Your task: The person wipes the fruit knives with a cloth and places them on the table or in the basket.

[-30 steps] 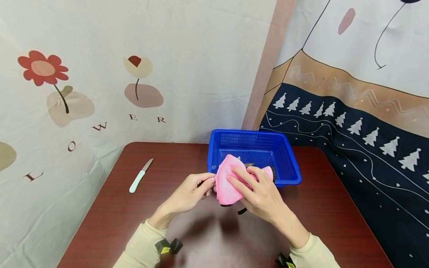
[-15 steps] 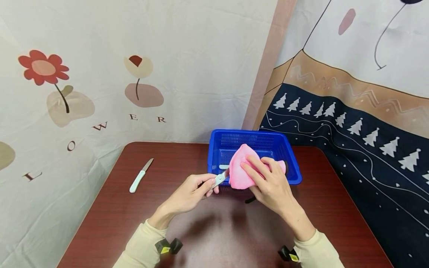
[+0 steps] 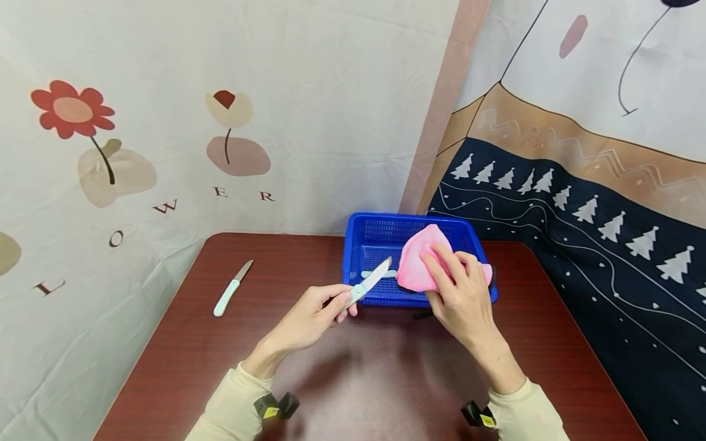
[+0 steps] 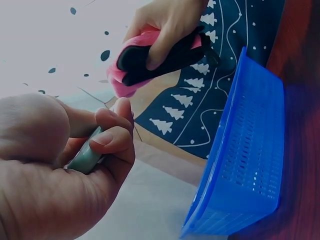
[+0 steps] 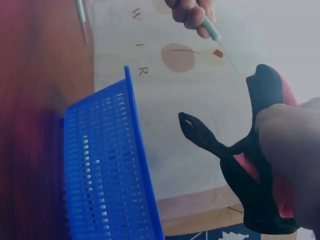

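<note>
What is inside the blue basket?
In the head view, a pale green handle shows inside the blue basket, partly crossed by the knife in the left hand. Whatever continues behind the pink cloth is covered; anything else there cannot be seen.

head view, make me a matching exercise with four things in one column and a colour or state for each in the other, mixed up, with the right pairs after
Column 1
1. left hand
2. table
3. right hand
4. blue basket

Column 2
A. has walls full of small holes
B. gripping a pink-and-black cloth
C. holding a knife by its handle
D. reddish brown

Right pairs: 1-C, 2-D, 3-B, 4-A
</note>
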The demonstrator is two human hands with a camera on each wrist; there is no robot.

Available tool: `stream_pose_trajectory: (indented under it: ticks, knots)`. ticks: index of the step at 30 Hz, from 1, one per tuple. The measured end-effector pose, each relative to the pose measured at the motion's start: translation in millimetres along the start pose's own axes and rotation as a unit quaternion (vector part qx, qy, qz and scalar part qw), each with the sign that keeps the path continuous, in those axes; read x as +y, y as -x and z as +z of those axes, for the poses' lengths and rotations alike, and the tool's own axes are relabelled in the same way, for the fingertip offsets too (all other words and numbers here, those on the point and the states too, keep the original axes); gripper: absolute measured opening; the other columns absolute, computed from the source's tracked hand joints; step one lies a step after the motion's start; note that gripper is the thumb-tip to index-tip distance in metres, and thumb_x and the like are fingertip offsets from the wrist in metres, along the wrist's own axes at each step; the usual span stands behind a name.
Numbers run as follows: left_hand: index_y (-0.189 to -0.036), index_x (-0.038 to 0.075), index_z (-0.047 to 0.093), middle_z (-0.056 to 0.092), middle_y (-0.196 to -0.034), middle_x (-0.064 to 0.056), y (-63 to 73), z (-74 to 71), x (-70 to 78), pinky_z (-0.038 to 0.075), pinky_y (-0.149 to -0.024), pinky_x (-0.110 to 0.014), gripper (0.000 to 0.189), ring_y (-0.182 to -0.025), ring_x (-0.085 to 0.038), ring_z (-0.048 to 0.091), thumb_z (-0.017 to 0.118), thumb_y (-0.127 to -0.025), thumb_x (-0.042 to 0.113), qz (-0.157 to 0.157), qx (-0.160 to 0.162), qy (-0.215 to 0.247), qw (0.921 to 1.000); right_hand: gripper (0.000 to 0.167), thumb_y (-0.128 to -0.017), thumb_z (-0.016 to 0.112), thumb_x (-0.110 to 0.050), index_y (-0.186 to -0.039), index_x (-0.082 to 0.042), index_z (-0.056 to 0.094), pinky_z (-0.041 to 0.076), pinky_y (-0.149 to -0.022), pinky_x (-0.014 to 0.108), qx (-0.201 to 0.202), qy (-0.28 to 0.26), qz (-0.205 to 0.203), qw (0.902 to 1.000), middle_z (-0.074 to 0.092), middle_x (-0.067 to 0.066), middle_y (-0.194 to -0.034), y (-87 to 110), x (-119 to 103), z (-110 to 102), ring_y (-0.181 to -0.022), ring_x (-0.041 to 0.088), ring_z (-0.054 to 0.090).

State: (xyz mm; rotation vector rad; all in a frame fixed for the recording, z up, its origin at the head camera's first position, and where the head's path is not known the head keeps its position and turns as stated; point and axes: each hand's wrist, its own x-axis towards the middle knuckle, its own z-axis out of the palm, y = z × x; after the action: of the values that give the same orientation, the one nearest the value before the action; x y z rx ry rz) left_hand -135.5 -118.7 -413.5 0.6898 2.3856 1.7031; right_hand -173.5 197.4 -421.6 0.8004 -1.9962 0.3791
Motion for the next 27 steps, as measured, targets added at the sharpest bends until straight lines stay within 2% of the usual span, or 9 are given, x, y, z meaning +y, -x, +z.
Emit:
stream_pose_trajectory:
  ticks: [6,10,14,18,21,27]
  knots:
    - [-0.104,0.004,0.077,0.058,-0.08,-0.002,-1.5,-0.2,0.0,0.032,-0.057,-0.019,0.031,-0.067,-0.004,0.043,0.053,-0.12,0.016,-0.01,0.006,0.011,0.9999,0.038,-0.112,0.06,-0.026,-0.142,-0.008,0.076,0.051,-0.088,0.057,0.019,-0.013,-0.044,0.9988,0.074,0.022,-0.146,-1.0,-11,2,-0.11,0.045,0.06]
    - [-0.105,0.007,0.077,0.061,-0.081,-0.004,-2.5,-0.4,-0.4,0.035,-0.058,-0.019,0.028,-0.069,-0.004,0.047,0.055,-0.12,0.015,-0.007,0.007,0.012,0.9999,0.036,-0.111,0.059,-0.024,-0.139,-0.01,0.077,0.055,-0.09,0.053,0.023,-0.029,-0.092,0.9951,0.075,0.019,-0.144,-0.1,-26,6,-0.108,0.043,0.062]
    - [-0.104,0.008,0.075,0.062,-0.081,-0.006,-3.2,-0.5,-1.2,0.042,-0.062,-0.02,0.026,-0.073,-0.006,0.054,0.055,-0.12,0.014,0.011,0.009,0.005,0.9999,0.037,-0.108,0.059,-0.018,-0.139,-0.01,0.078,0.058,-0.092,0.049,0.017,-0.045,-0.135,0.9897,0.076,0.018,-0.144,0.6,-40,10,-0.108,0.041,0.065]
    - [-0.111,0.008,0.077,0.061,-0.08,-0.005,-2.8,-0.7,-1.7,0.045,-0.064,-0.021,0.024,-0.074,-0.008,0.057,0.055,-0.12,0.014,0.017,0.008,0.005,0.9998,0.034,-0.11,0.061,-0.02,-0.139,-0.011,0.078,0.059,-0.095,0.046,0.006,-0.049,-0.169,0.9845,0.077,0.015,-0.145,1.4,-49,13,-0.11,0.038,0.067]
    - [-0.119,0.009,0.078,0.062,-0.082,-0.004,-2.2,-0.8,-1.9,0.047,-0.064,-0.021,0.023,-0.075,-0.009,0.058,0.056,-0.119,0.015,0.014,0.007,0.007,0.9999,0.034,-0.113,0.06,-0.022,-0.14,-0.012,0.078,0.059,-0.096,0.044,-0.006,-0.051,-0.179,0.9825,0.077,0.012,-0.145,2.8,-52,14,-0.112,0.036,0.068]
    - [-0.12,0.009,0.078,0.062,-0.081,-0.004,-1.9,-0.6,-2.0,0.047,-0.064,-0.022,0.022,-0.075,-0.009,0.058,0.057,-0.119,0.015,0.023,0.004,-0.007,0.9997,0.035,-0.114,0.057,-0.022,-0.141,-0.013,0.077,0.06,-0.097,0.044,-0.025,-0.051,-0.176,0.9828,0.077,0.01,-0.146,4.5,-52,13,-0.113,0.035,0.068]
